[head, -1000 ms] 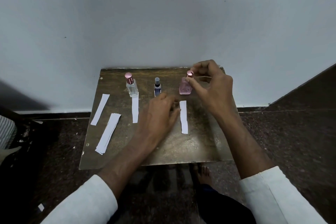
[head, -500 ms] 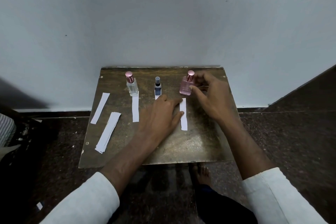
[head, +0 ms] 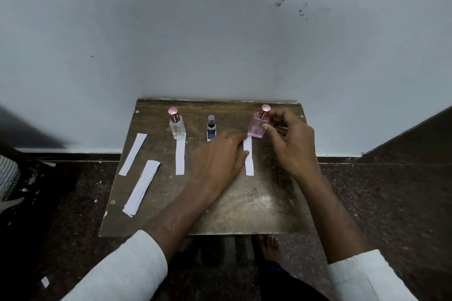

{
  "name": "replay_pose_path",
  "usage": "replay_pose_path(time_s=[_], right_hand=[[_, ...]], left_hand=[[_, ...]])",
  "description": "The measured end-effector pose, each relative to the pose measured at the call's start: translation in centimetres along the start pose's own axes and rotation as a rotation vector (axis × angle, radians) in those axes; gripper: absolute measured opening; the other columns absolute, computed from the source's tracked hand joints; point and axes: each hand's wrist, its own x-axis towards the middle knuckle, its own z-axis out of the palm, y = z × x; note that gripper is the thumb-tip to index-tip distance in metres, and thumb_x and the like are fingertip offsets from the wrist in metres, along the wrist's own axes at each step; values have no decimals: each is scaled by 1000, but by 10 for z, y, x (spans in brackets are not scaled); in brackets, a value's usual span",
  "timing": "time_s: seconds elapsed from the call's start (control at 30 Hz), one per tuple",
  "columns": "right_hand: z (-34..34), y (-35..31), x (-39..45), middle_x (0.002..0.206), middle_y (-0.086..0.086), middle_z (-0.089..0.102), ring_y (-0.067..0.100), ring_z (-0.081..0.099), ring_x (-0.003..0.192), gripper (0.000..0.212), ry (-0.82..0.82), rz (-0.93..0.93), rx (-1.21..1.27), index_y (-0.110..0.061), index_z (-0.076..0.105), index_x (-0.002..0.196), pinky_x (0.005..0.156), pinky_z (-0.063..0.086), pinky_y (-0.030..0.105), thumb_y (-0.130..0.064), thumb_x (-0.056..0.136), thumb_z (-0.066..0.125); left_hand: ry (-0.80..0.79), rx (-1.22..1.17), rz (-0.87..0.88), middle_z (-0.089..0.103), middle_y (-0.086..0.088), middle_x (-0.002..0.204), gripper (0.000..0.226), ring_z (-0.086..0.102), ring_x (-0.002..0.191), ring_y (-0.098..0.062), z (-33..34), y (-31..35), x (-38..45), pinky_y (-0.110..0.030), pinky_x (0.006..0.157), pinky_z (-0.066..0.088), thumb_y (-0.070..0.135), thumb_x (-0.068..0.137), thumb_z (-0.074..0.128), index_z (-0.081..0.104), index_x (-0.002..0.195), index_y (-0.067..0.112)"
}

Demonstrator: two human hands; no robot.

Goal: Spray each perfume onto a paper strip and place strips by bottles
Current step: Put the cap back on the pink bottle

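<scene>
Head view shows a small dark wooden table against a pale wall, three perfume bottles standing along its far edge; the step in hand looks like settling the last strip by the pink bottle, far right; the right hand has thumb and fingers closed on that bottle's body, its rose cap on, glass tinted and square; the left hand lies flat and open, fingertips resting on the white strip that runs from the bottle's foot toward the near edge; the clear bottle has its own strip touching it; the dark blue bottle stands between, its strip mostly hidden; spare strips lie left; next, I judge, both hands let go gently.
</scene>
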Motion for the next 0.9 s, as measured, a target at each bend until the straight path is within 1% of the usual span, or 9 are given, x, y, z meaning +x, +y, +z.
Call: replay_pose_path(time_s=[0.07, 0.17, 0.27, 0.33, 0.4, 0.57, 0.7, 0.77, 0.9], right_hand=[[1, 0, 0, 110, -19, 76, -4, 72, 102, 27, 7, -3, 6, -32, 69, 122, 93, 64, 32, -23, 97, 76], [2, -1, 0, 108, -24, 74, -6, 72, 101, 28, 13, -14, 1, -38, 67, 121, 92, 64, 32, -27, 97, 76], [-1, -2, -1, 108, -31, 72, -8, 71, 103, 27, 7, -17, -15, -44, 64, 121, 92, 64, 32, -34, 97, 73], [-3, -2, -2, 110, -34, 71, -9, 70, 104, 28, 4, -20, -21, -47, 64, 121, 92, 63, 30, -36, 97, 72], [-4, -3, -3, 111, -35, 71, -10, 70, 104, 28, -12, -31, -17, -46, 64, 122, 92, 62, 26, -34, 98, 73], [-2, -5, -3, 115, -20, 73, -7, 69, 107, 27, -86, -63, 1, -33, 67, 124, 94, 59, 19, -23, 99, 74], [-2, -7, -1, 116, -12, 75, 0, 71, 109, 26, -93, -41, 18, -22, 69, 125, 98, 59, 25, -18, 100, 74], [-2, -8, -1, 116, -10, 76, 1, 71, 109, 27, -94, -32, 29, -19, 69, 126, 98, 59, 24, -17, 100, 74], [-1, -11, -3, 116, -12, 75, -5, 70, 108, 26, -120, -38, 19, -23, 69, 124, 96, 56, 14, -16, 100, 74]], left_hand=[[2, -34, 3, 68, 9, 117, 46, 71, 105, -18, 0, 0, 2, -36, 76, 57, 51, 106, 59, 56, 151, 42], [25, -106, -4, 66, 17, 98, 42, 69, 92, -10, -1, -2, 4, -27, 63, 42, 47, 105, 65, 63, 146, 41], [44, -165, -35, 70, 20, 99, 43, 61, 86, -2, -1, -5, 5, -18, 57, 29, 46, 102, 69, 63, 144, 41], [39, -215, -59, 71, 21, 100, 42, 59, 87, 0, -1, -7, 5, -18, 59, 32, 47, 100, 71, 65, 141, 39], [31, -210, -61, 70, 21, 101, 39, 63, 90, -2, 0, -7, 3, -23, 61, 37, 49, 97, 73, 67, 134, 40], [30, -163, -36, 69, 21, 102, 36, 64, 89, -1, 0, -6, -2, -26, 64, 42, 50, 95, 76, 68, 128, 39], [31, -144, -37, 69, 20, 107, 37, 67, 97, -4, -1, -6, -1, -28, 70, 50, 52, 96, 74, 69, 130, 39], [39, -143, -38, 69, 19, 110, 37, 68, 100, -7, -2, -5, -2, -31, 76, 56, 52, 96, 73, 68, 130, 39], [61, -153, -44, 69, 18, 112, 37, 69, 101, -7, 0, -3, -4, -29, 73, 52, 52, 98, 72, 68, 131, 36]])
